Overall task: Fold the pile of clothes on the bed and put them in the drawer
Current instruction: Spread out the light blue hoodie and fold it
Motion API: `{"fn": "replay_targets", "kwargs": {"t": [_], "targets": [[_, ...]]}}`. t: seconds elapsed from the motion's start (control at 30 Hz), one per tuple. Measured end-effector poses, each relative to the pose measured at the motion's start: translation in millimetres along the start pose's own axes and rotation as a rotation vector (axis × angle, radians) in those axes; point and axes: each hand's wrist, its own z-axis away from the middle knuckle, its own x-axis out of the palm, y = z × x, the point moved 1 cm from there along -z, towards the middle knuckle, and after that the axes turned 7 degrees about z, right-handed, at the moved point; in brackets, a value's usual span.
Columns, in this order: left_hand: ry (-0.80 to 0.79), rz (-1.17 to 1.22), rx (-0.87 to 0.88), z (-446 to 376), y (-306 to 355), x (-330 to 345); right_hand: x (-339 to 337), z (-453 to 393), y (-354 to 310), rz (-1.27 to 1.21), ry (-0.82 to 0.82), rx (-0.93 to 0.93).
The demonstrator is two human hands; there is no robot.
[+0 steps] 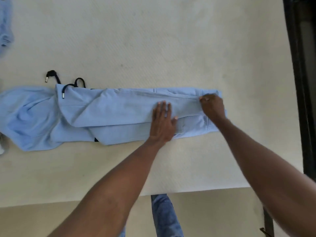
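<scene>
Hoodie (106, 113) lies stretched across the bed (153, 40) as 1 long pale-blue strip, sides already turned in, hood (29, 117) loose at your left and hem at your right. Laid out this way, it looks ready for the crosswise folds that would shorten it to drawer size; no drawer shows in this view.

Your left hand (163, 123) lies flat on the middle of the strip, fingers straight and together, palm down. It seems to serve as an anchor, pinning the layers so they do not slide while the other end is worked. Your right hand (212, 106) sits near the hem end with its fingers curled, pinching a ridge of the fabric along the upper fold, probably to tug the edge straight or start lifting that end over.

Both forearms reach forward from the near edge of the bed, the right one angled in steeply from the side. The dark drawstrings (68, 82) trail off the hood onto the mattress; tuck them in before you fold. Another pale-blue garment (6, 23) waits at the far left corner.
</scene>
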Motion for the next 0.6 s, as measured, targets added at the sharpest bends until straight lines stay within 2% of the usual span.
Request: {"fn": "replay_targets", "kwargs": {"t": [0.07, 0.1, 0.2, 0.4, 0.47, 0.53, 0.6], "targets": [[-0.115, 0.047, -0.083, 0.0, 48.0, 28.9, -25.0, -26.8, 23.3, 0.031, -0.014, -0.051], [-0.125, 0.065, -0.127, -0.5, 68.6, 44.4, -32.4, -41.1, 36.0, 0.058, -0.077, -0.089], [-0.048, 0.039, -0.164, -4.4, 113.2, 79.8, -37.8, -73.1, 57.2, 0.22, -0.269, -0.249], [-0.136, -0.075, -0.254, -13.4, 143.4, 114.5, -32.3, -104.3, 59.6, 0.299, -0.438, -0.214], [-0.073, -0.074, -0.287, -16.7, 138.8, 123.7, -28.4, -106.9, 60.9, 0.341, -0.475, -0.181], [0.069, 0.065, -0.332, -16.2, 136.8, 124.1, -25.9, -105.3, 62.9, 0.387, -0.495, -0.157], [0.085, 0.242, -0.352, -14.6, 138.8, 119.8, -29.7, -97.1, 58.3, 0.342, -0.487, -0.148]]}}
